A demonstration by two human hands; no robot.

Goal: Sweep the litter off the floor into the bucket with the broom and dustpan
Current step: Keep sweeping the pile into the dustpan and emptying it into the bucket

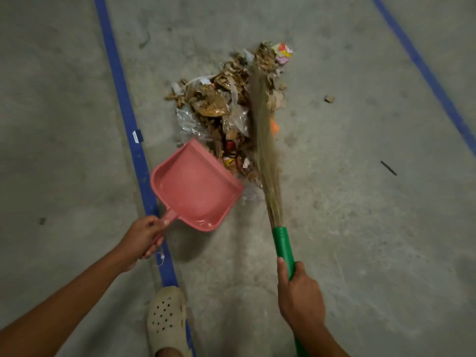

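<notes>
- Nearest us, a pale perforated clog [166, 323] is planted on the blue floor line [123, 99], just behind the work.
- Right hand [298, 292]: fingers and thumb wrapped fully round the green handle of the broom [283, 246], a closed, firm hold low on the shaft, which looks meant for short, controlled strokes.
- Left hand [143, 238]: curled tight round the stub handle of the pink dustpan [195, 186], with nothing slack in that grip.
- The dustpan is empty, its open lip turned toward the heap and its corner right at the edge of it, set as the catcher.
- The broom's grass bristles [262, 130] lie along the far side of the litter pile [226, 104], so the heap sits between brush and pan, ready to be drawn across.
- The pile itself: dry leaves, clear plastic film and bright wrappers, gathered on the concrete floor [360, 228].
- Farther right, strays lie well apart: a brown scrap [329, 99] and a dark stick [388, 168].
- The bucket is nowhere in view.
</notes>
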